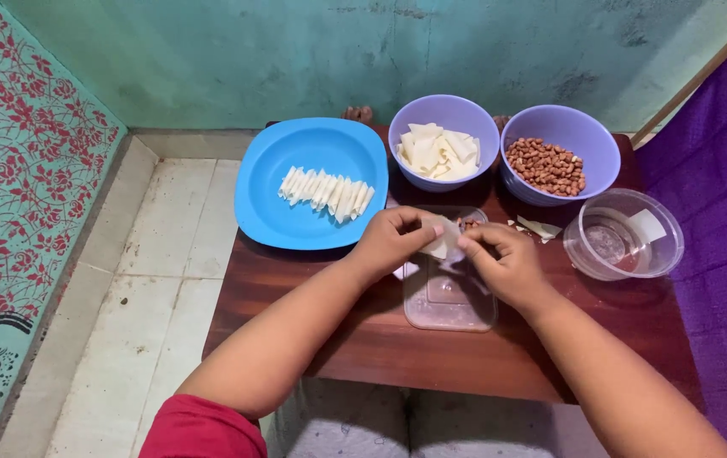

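Note:
Over a small dark wooden table (355,339), my left hand (390,243) and my right hand (503,263) both pinch one pale dough wrapper (441,240), holding it above a clear rectangular plastic lid (448,301). A blue plate (312,181) to the left carries a row of several rolled pale wrappers (327,190). Behind my hands stand a purple bowl of flat wrapper pieces (442,153) and a purple bowl of peanuts (547,167).
A clear round plastic container (624,233) sits at the table's right end. A few scraps of wrapper (538,226) lie beside the peanut bowl. Tiled floor (143,280) lies to the left, a teal wall behind, purple cloth (719,212) on the right.

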